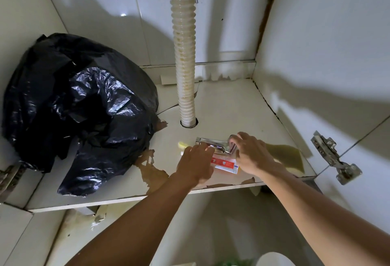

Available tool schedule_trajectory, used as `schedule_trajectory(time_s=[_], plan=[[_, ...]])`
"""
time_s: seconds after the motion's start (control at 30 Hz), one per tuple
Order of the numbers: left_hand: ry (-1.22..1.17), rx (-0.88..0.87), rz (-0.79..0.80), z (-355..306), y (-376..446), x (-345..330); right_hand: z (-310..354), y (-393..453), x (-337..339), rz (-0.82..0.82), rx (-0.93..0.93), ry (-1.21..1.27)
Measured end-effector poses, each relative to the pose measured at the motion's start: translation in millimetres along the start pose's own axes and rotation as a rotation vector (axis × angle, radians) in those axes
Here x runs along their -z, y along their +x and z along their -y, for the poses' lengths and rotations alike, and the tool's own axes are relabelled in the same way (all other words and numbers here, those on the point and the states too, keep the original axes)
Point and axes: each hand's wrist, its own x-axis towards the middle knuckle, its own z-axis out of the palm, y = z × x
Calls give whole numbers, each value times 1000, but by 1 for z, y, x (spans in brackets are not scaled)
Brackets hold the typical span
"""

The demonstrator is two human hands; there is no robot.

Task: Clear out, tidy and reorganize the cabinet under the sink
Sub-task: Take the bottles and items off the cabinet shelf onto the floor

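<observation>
A chrome metal tap fitting (213,142) lies on the white cabinet floor (228,105) near its front edge. My left hand (195,165) grips its left end with closed fingers. My right hand (252,153) holds its bent right end. Beneath the fitting lies a red and white toothpaste tube (224,163), partly hidden by both hands. A small yellow object (182,145) sits just left of the fitting. A large black plastic bag (78,109) fills the cabinet's left side.
A ribbed white drain hose (184,55) drops through a hole in the floor just behind the hands. A yellowish sponge sheet (289,156) lies at the front right. A metal door hinge (333,158) sticks out on the right wall. The floor's laminate is peeling at the front.
</observation>
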Motion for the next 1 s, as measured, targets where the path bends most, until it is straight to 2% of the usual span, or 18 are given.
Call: schedule_trajectory(time_s=[0.2, 0.4, 0.6, 0.8, 1.0], plan=[[14, -19, -17, 3, -9, 0, -3, 0, -3, 65, 17, -167], [40, -73, -2, 11, -16, 3, -1, 1, -5, 62, 25, -223], [212, -51, 89, 15, -7, 11, 4, -2, -4, 51, -23, -282], [332, -11, 99, 12, 2, 17, 6, -4, -3, 66, -81, -388], [436, -86, 155, 11, 2, 21, 7, -14, 1, 111, -79, -370]])
